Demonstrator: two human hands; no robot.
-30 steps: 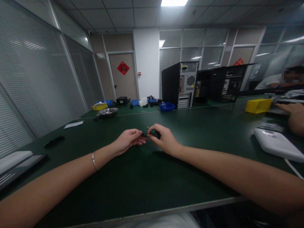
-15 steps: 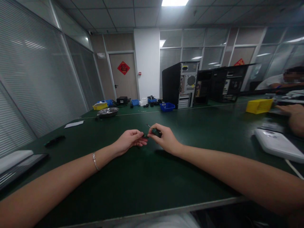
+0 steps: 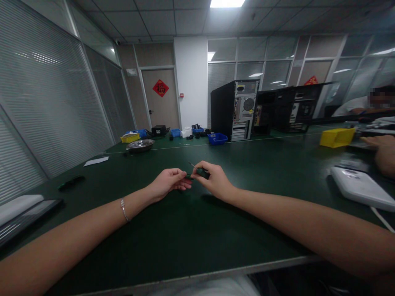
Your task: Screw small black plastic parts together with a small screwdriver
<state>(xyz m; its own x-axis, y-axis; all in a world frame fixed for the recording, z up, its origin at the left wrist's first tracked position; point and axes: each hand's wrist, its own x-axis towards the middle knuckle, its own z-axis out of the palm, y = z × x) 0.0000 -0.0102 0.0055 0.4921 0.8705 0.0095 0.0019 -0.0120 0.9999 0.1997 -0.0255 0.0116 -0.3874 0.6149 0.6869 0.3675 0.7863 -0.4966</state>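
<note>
My left hand (image 3: 169, 181) pinches a small green piece (image 3: 188, 176) between thumb and fingers, just above the table. It looks like a bit of circuit board, but it is too small to be sure. My right hand (image 3: 219, 181) is closed round a screwdriver (image 3: 203, 173) with a dark handle, whose thin metal shaft points up and left, away from the green piece. The right thumb and fingertip meet at the right end of that piece, and whether they grip it I cannot tell. Part of the handle is hidden in the palm.
Computer cases (image 3: 243, 111) stand at the back beside a blue tray (image 3: 217, 139). A metal dish (image 3: 140, 145) lies far left. On the right are a yellow bin (image 3: 337, 137), a white device (image 3: 364, 187) with a cable and another person's hand (image 3: 385, 154). A dark flat device (image 3: 31, 218) lies left.
The screwdriver's shaft has shifted slightly left in my right hand. The small piece has turned a little and shows more green. Both arms stay nearly in place.
</note>
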